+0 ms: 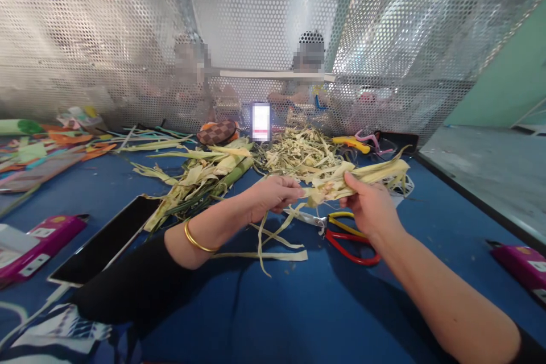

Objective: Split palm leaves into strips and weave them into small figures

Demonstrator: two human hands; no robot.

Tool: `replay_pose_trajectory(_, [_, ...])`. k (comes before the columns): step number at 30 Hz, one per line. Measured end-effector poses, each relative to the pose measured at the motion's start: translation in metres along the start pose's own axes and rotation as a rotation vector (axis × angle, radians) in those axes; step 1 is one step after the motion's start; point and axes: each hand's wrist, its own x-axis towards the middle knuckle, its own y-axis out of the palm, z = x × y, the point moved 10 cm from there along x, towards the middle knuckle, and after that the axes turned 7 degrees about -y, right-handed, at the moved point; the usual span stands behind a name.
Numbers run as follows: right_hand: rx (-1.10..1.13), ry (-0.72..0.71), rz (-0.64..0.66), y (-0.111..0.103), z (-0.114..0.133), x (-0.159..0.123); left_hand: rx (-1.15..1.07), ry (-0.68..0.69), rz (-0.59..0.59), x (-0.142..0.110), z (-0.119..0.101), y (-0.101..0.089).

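Husks [381, 173] clamped in your right hand [372, 207], left hand [273, 193] pinching their end; tug gently, scissors [333, 231] just below your grip

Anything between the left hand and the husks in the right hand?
Nothing visible: the left hand is pinching the end of the husks held in the right hand. The scissors lie on the table below, not between.

Blue table [290, 313], straw-coloured husks
Scissors [353, 239] pair one yellow handle with one red; the power strips [46, 244] are magenta with white sockets, the pouch [217, 133] is brown-checked, the bangle [197, 240] gold, the sleeve [132, 284] black, the wall [495, 91] pale green.
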Motion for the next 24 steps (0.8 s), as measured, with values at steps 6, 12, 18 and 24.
replay_pose_trajectory(6, [-0.045, 0.034, 0.000, 0.001, -0.005, -0.005, 0.151, -0.020, -0.043, -0.003, -0.005, -0.011])
replay_pose_trajectory(12, [0.023, -0.039, -0.060, 0.000, 0.002, -0.008, 0.078, -0.062, 0.048, -0.003, -0.001, -0.009])
replay_pose_trajectory(18, [0.014, 0.007, -0.037, 0.004, -0.003, -0.011, 0.239, 0.006, 0.007, -0.006, -0.013, -0.017])
replay_pose_trajectory(24, [-0.014, -0.032, 0.002, 0.007, -0.004, -0.011, 0.302, 0.116, 0.066, -0.007, -0.017, -0.005])
